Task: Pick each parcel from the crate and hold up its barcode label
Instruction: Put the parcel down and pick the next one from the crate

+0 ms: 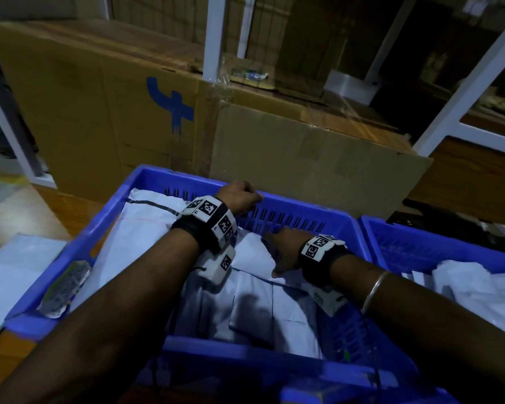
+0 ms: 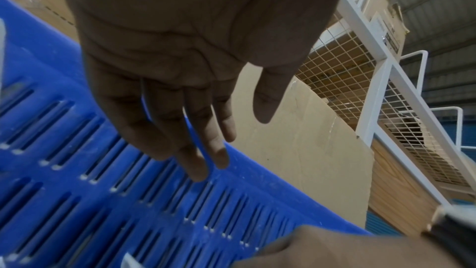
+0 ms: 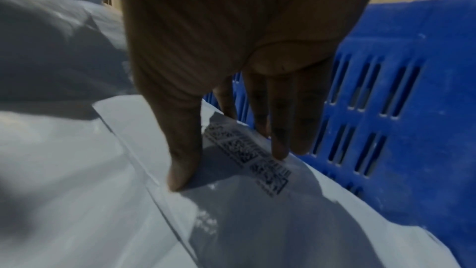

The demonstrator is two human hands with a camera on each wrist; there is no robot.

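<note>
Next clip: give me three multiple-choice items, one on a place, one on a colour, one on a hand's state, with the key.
1. Where is the right hand?
A. on a white parcel in the crate
B. on the cardboard
C. on the floor

2. What colour is the crate?
A. green
B. blue
C. red

3. What is the left hand doing?
A. gripping a parcel
B. fingers extended, holding nothing
C. gripping cardboard

Key: A, thumb and fingers touch the parcel beside its printed codes; B, slotted walls are blue; B, the left wrist view shows an empty palm by the crate wall.
</note>
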